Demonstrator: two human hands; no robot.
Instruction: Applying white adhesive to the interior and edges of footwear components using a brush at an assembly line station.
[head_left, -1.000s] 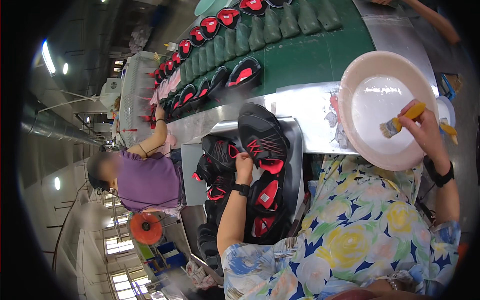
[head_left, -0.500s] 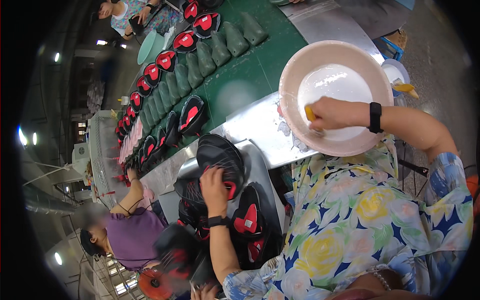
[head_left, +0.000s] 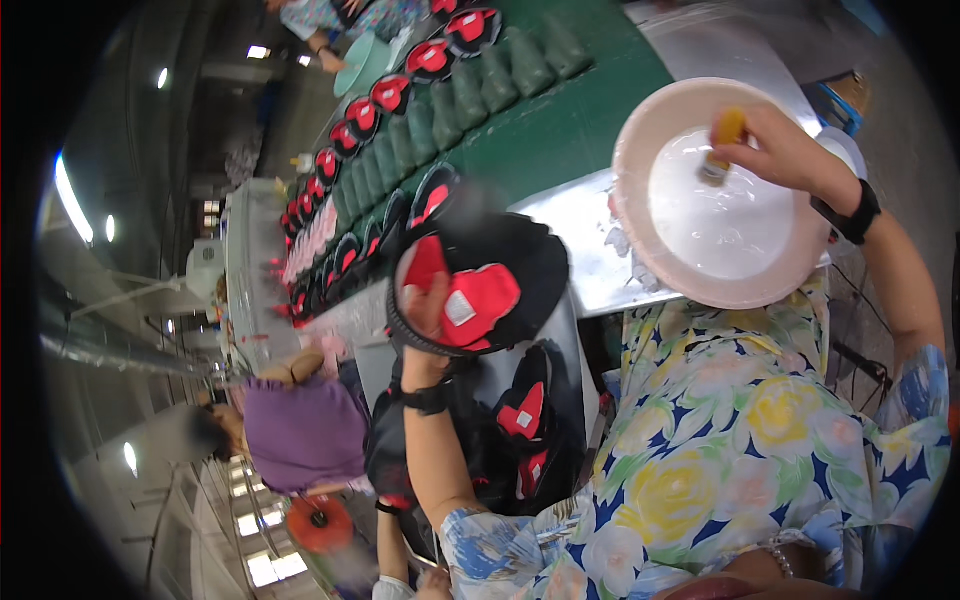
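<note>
The left hand [head_left: 428, 315] grips a black-and-red fabric shoe [head_left: 488, 290] above similar shoes [head_left: 525, 412] in a grey container [head_left: 571, 365]. Beyond, a green-topped counter [head_left: 605, 115] bears dark-green, cone-like blocks [head_left: 497, 82]. Right: a round, pale-pink plastic basin [head_left: 636, 140] of white liquid [head_left: 712, 220], above which the right hand [head_left: 778, 150] grips a yellow-handled brush [head_left: 729, 127].

Garment [head_left: 690, 485]: floral print; yellow, pink, green and white on navy. Sleeves [head_left: 515, 552]: short, blue-patterned. Wristbands [head_left: 860, 213]: black, one per arm. Necklace [head_left: 782, 563]: pale beads. Hands [head_left: 778, 150]: bare.
</note>
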